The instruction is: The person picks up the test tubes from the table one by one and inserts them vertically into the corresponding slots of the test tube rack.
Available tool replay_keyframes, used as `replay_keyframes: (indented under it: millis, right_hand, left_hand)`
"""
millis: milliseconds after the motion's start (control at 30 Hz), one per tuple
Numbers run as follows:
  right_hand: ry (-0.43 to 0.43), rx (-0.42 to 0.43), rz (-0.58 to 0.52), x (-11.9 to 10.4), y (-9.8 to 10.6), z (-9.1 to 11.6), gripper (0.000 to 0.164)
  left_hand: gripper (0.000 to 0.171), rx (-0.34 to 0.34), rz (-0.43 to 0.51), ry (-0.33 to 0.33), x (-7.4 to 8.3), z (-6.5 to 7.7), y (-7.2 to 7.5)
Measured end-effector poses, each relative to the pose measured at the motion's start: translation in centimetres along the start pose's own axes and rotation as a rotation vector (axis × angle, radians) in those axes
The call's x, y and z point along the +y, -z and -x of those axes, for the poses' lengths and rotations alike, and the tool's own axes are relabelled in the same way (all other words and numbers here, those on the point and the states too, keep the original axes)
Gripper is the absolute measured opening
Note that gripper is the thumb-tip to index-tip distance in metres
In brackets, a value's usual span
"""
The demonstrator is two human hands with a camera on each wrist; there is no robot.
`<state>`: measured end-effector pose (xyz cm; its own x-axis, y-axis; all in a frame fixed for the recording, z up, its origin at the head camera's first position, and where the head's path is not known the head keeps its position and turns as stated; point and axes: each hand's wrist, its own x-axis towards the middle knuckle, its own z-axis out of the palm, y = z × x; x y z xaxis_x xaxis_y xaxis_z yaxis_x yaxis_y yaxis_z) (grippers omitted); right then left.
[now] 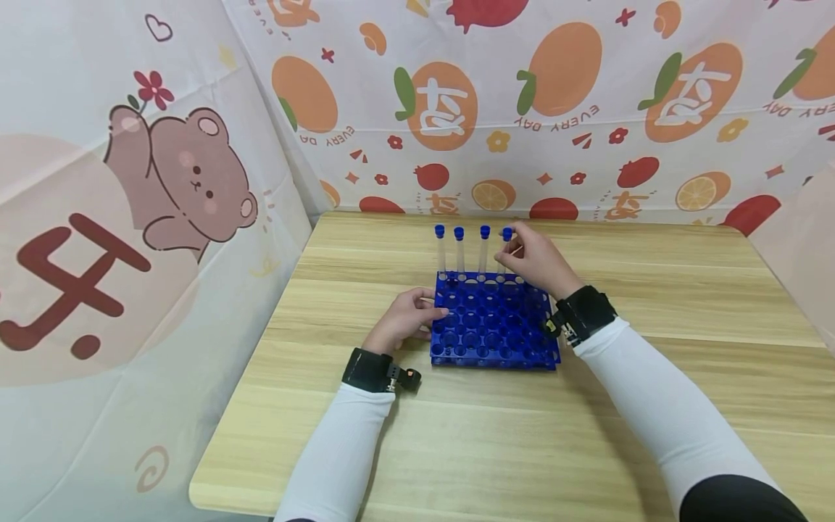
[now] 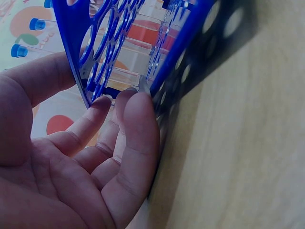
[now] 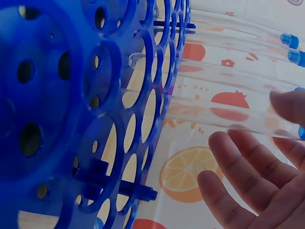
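Note:
A blue test tube rack (image 1: 492, 319) with rows of round holes stands on the table. In its far row are several clear test tubes with blue caps, among them one tube (image 1: 483, 250) next to the right hand. My left hand (image 1: 404, 317) grips the rack's left edge; its thumb (image 1: 435, 314) lies on the top plate and its fingertips (image 2: 138, 112) reach the side between the plates. My right hand (image 1: 540, 259) pinches the rightmost test tube (image 3: 209, 114) near its cap. The tube's lower end passes through the rack's holes in the right wrist view.
The wood-grain table (image 1: 554, 442) extends around the rack on all sides. Behind it hangs a fruit-print cloth (image 1: 496, 94), and a bear-print cloth (image 1: 85, 188) hangs at the left. Each wrist wears a black strap (image 1: 587, 313) with a small camera.

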<state>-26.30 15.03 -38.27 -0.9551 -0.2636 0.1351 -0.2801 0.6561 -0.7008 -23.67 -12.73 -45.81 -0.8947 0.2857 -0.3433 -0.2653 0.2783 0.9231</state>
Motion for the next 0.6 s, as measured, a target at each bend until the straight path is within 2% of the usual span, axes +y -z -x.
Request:
replay_keyframes:
  millis: [167, 267, 433, 600]
  right_hand:
    - [-0.04, 0.013, -0.007, 0.4, 0.4, 0.2, 0.062]
    - [-0.059, 0.026, -0.023, 1.3, 1.0, 0.5, 0.066]
    - [-0.102, 0.054, -0.036, 3.8, 2.3, 1.6, 0.068]
    - [-0.22, 0.019, 0.033, 6.9, 3.4, 3.1, 0.072]
  left_hand:
    - [0.044, -0.001, 0.007, -0.001, 0.0, 0.0, 0.0]
    - [0.044, -0.002, 0.009, -0.002, 0.0, 0.0, -0.1]
    - [0.046, -0.004, 0.012, -0.001, 0.0, 0.0, -0.1]
    - [0.046, -0.001, 0.014, 0.003, 0.0, 0.1, 0.0]
